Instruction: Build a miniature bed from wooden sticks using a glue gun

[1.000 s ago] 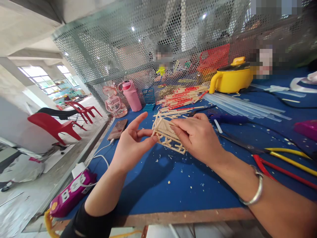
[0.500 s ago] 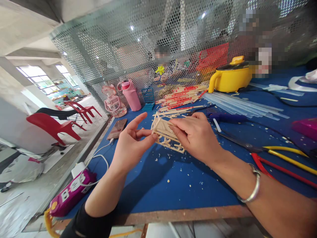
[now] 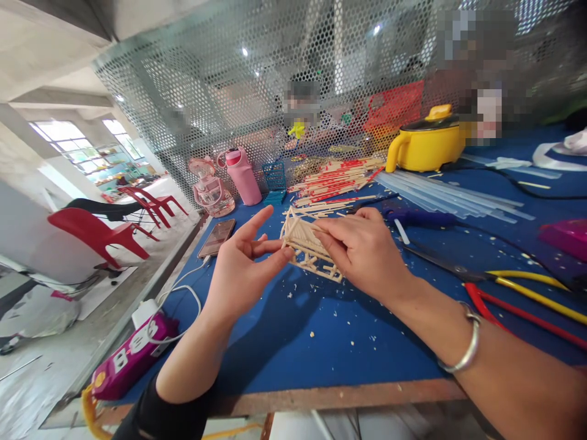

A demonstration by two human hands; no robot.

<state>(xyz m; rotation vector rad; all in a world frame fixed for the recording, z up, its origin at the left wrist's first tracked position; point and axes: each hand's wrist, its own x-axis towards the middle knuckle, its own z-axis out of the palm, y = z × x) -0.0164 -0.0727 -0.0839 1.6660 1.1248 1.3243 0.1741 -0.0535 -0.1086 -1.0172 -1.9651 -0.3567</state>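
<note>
Between my two hands is a small model house [image 3: 305, 241] built of pale wooden sticks, with a sloped roof and a railing-like lower frame. My left hand [image 3: 245, 260] pinches its left corner between thumb and a finger, the index finger stretched out above. On the other side, my right hand [image 3: 362, 247] has thumb and fingers closed at the roof's right part, which they hide. Just beyond my right hand lies a blue glue gun [image 3: 419, 217]. A pair of scissors [image 3: 463, 272] with red and yellow handles rests to the right of that hand.
Wooden sticks [image 3: 334, 180] with red ends are piled at the back, beside clear glue sticks [image 3: 440, 192] and a yellow pot [image 3: 428, 143]. Leftward stand a pink bottle [image 3: 244, 177], a clear bottle [image 3: 215, 195], a phone [image 3: 217, 238] and a purple power strip [image 3: 135, 351]. People sit behind the mesh screen [image 3: 206, 91].
Almost nothing differs. Both hands keep their hold on the model house, with only a tiny shift of the left fingers.
</note>
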